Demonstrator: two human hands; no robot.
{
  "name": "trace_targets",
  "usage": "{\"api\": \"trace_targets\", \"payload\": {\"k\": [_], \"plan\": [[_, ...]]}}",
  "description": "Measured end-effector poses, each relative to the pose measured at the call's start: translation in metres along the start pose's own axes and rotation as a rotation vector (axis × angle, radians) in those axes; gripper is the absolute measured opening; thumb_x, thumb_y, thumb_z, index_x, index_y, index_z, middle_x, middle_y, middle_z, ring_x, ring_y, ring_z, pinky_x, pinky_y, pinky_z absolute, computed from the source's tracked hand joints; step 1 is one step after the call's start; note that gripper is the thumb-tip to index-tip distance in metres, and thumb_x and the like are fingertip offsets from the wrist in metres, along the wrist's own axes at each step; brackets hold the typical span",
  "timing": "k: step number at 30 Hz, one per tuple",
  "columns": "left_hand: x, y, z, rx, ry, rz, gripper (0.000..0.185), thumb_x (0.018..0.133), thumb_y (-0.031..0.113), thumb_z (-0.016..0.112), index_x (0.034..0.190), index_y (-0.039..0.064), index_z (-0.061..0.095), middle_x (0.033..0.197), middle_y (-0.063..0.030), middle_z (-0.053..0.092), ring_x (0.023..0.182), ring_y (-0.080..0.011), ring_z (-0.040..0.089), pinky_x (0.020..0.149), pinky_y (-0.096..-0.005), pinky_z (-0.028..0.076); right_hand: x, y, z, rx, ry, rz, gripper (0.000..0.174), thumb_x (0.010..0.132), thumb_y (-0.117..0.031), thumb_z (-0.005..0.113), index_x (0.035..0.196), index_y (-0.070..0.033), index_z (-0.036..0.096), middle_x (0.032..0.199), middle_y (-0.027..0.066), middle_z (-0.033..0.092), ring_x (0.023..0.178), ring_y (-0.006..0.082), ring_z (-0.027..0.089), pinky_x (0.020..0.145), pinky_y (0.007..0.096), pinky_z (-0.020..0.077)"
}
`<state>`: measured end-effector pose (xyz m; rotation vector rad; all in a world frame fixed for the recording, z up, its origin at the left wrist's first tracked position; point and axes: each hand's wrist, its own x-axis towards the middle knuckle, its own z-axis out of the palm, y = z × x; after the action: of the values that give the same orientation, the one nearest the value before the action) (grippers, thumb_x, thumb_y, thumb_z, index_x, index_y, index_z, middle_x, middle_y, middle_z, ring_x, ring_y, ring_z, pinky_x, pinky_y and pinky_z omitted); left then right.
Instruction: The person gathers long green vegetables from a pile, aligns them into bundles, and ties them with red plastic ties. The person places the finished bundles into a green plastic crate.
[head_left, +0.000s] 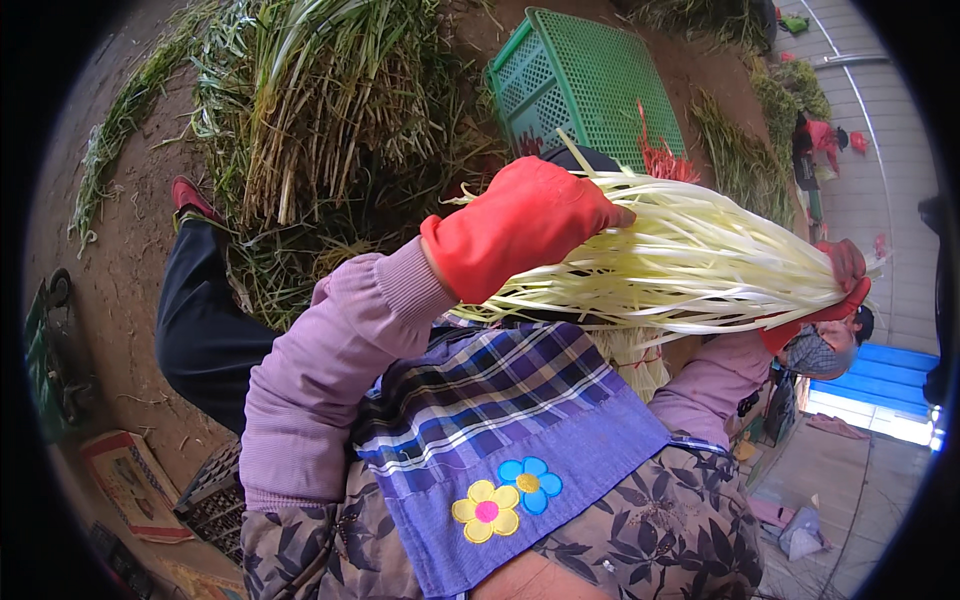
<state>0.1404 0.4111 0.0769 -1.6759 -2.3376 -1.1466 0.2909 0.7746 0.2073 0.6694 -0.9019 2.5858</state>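
A large bunch of long, pale yellow-white blanched leaves (712, 255) spans the space before my chest. My right hand (844, 285), in a red rubber glove, grips the gathered end of the bunch at the right. My left hand (525, 221), gloved in red too, is curled over the looser end with fingers closed on some leaves. Its thumb and palm side are partly hidden, and a few strands stick out around it. Under the bunch, near my right forearm, lies another pale bundle (637, 360) with a red tie.
Ahead at the left is a heap of green and straw-coloured stalks (322, 112) on the dirt floor. Beyond my hands sits a green plastic crate (600, 82), with red ties (667, 161) against it. A dark crate (214, 495) is at lower left. Other people (821, 349) are at right.
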Motion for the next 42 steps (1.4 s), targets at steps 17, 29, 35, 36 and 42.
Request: {"api": "trace_targets", "payload": {"k": [17,29,35,36,42], "plan": [[0.007,0.0,0.013,-1.308,0.381,-0.308,0.007,0.086,0.004,0.07,0.092,0.001,0.07,0.083,-0.0015,0.069,0.074,-0.0056,0.061,0.067,-0.0205,0.05,0.008,-0.016,-0.046,-0.063,0.155,0.0,0.016,0.084,-0.02,0.063,0.082,-0.017,0.048,0.073,-0.0062,0.047,0.071,0.0064,0.051,0.078,0.0241,0.0414],[-0.066,-0.032,-0.041,-1.052,1.052,-0.192,0.012,0.089,0.0,0.064,0.098,0.005,0.07,0.081,-0.0009,0.069,0.066,-0.0044,0.058,0.057,-0.0181,0.048,-0.01,-0.027,-0.062,-0.015,-0.159,0.038,0.013,0.088,-0.029,0.057,0.083,-0.018,0.053,0.083,-0.0021,0.059,0.082,0.0121,0.059,0.083,0.0345,0.0469],[-0.213,-0.084,-0.089,-0.112,0.239,-0.932,0.016,0.087,0.008,0.065,0.101,0.006,0.071,0.076,-0.0045,0.069,0.062,-0.0101,0.059,0.057,-0.027,0.048,-0.023,-0.031,-0.063,-0.072,-0.06,-0.017,0.014,0.088,-0.031,0.056,0.083,-0.018,0.053,0.084,-0.0013,0.059,0.083,0.0134,0.059,0.084,0.0356,0.0467],[-0.227,-0.084,-0.086,0.001,0.123,-0.98,0.016,0.086,0.012,0.066,0.1,0.007,0.071,0.077,-0.0073,0.069,0.064,-0.016,0.061,0.06,-0.0306,0.049,-0.026,-0.031,-0.064,-0.083,-0.047,-0.024,0.014,0.089,-0.031,0.056,0.083,-0.018,0.053,0.085,-0.0012,0.059,0.083,0.0136,0.059,0.084,0.0358,0.0467],[-0.201,-0.073,-0.049,0.094,-0.04,-0.814,0.019,0.082,0.024,0.07,0.093,0.008,0.07,0.084,-0.011,0.068,0.08,-0.0328,0.065,0.07,-0.0377,0.051,-0.031,-0.031,-0.072,-0.126,0.012,-0.044,0.015,0.089,-0.032,0.055,0.084,-0.018,0.054,0.086,-0.0004,0.06,0.084,0.0148,0.059,0.085,0.0369,0.0466]]}}
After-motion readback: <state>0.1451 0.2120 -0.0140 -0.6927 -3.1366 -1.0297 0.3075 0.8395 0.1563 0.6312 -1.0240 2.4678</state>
